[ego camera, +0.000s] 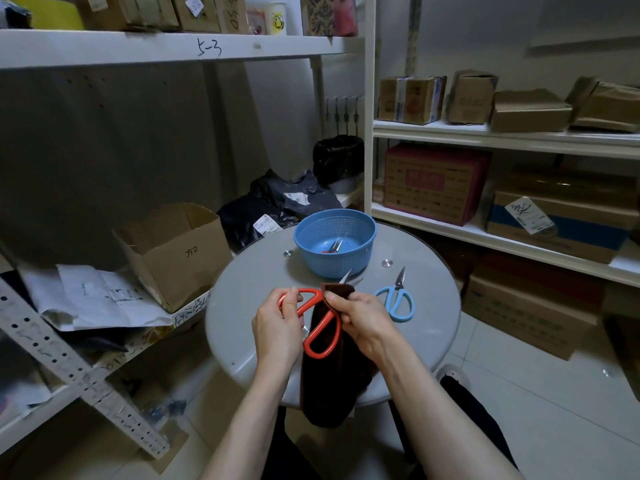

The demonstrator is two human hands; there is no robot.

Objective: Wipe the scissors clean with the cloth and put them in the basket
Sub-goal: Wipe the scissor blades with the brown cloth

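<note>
My left hand grips one handle loop of the red-handled scissors, held above the round table. My right hand pinches a dark brown cloth around the blades; only the blade tips stick out above the cloth, slightly apart. The cloth hangs down past the table's near edge. A blue-handled pair of scissors lies flat on the table to the right of my right hand. The blue perforated basket stands at the table's far side with another pair of scissors inside.
The round grey table has metal studs near the basket. An open cardboard box and papers sit on a low shelf at left. Black bags lie behind the basket. White shelves with boxes stand at right.
</note>
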